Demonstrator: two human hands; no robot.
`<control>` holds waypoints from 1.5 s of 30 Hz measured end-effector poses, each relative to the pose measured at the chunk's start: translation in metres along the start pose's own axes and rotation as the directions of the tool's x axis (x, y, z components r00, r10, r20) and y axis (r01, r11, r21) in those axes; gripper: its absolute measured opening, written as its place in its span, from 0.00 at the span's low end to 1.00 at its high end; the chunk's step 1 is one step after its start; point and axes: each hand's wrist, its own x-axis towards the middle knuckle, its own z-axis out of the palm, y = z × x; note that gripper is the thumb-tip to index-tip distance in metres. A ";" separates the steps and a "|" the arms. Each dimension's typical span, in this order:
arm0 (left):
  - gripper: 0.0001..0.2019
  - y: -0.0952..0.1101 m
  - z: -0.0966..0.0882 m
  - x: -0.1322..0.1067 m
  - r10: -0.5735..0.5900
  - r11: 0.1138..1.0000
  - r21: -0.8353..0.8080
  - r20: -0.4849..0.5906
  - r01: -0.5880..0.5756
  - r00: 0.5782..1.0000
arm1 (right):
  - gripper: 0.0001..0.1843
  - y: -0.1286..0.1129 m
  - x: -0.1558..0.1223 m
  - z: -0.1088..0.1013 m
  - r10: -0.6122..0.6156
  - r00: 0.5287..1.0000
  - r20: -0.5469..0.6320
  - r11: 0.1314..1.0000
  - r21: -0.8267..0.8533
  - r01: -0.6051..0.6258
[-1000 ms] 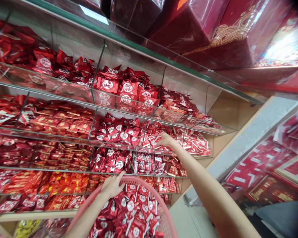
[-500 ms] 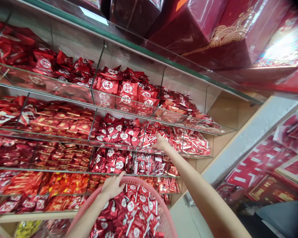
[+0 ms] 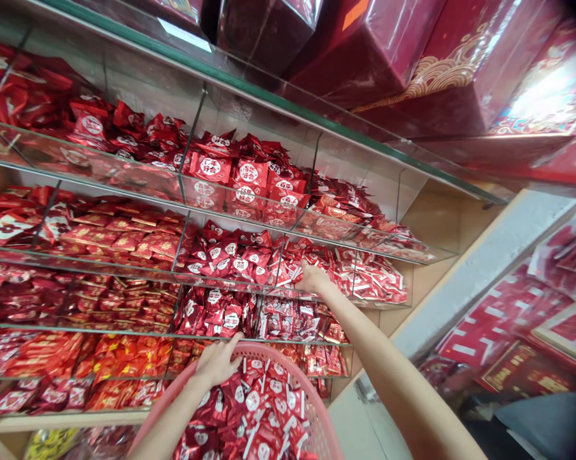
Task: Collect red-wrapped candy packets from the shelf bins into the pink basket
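Observation:
A pink plastic basket (image 3: 324, 418) stands low in front of me, holding many small red-and-white candy packets (image 3: 264, 409). My left hand (image 3: 218, 361) grips its rim at the upper left, thumb on the inner side. Reaching over the glass front of a shelf compartment, my right hand (image 3: 314, 279) is in among red-and-white striped packets (image 3: 292, 252). Its fingers curl around some of them, and the tips are partly hidden. To its left, dark red packets with white round labels (image 3: 235, 249) fill the neighbouring compartment.
Tiered shelves with glass fronts (image 3: 250, 220) and dividers hold red packets in rows. Large dark red boxes (image 3: 364, 57) stand on the glass shelf above. At right are a white post (image 3: 522, 223), flat red packages (image 3: 489, 313) and a grey object (image 3: 546, 418).
My right hand has shifted slightly to the right and its fingers have bent in among the striped packets. My left hand stays on the basket rim.

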 end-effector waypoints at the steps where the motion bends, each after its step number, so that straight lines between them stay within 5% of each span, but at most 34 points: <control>1: 0.24 0.000 0.000 0.000 0.001 1.000 0.004 -0.003 -0.001 1.000 | 0.33 0.000 -0.001 -0.002 0.003 1.000 -0.009 1.000 -0.017 -0.003; 10: 0.25 0.001 0.000 0.000 -0.002 1.000 -0.004 0.000 0.002 1.000 | 0.24 0.011 -0.006 -0.021 -0.061 0.983 -0.173 0.998 0.005 0.063; 17: 0.25 0.001 -0.001 -0.001 0.013 1.000 0.001 -0.004 -0.013 1.000 | 0.24 -0.021 0.003 -0.013 -0.041 0.969 -0.246 0.984 0.159 0.082; 28: 0.25 0.000 0.000 0.000 0.009 1.000 0.002 -0.019 -0.009 1.000 | 0.38 -0.035 0.005 0.008 0.076 0.982 -0.174 0.985 0.164 -0.047; 45: 0.25 0.003 -0.004 -0.002 -0.013 1.000 -0.004 0.006 0.013 1.000 | 0.27 -0.037 0.009 0.013 0.086 0.975 -0.203 0.989 0.135 -0.059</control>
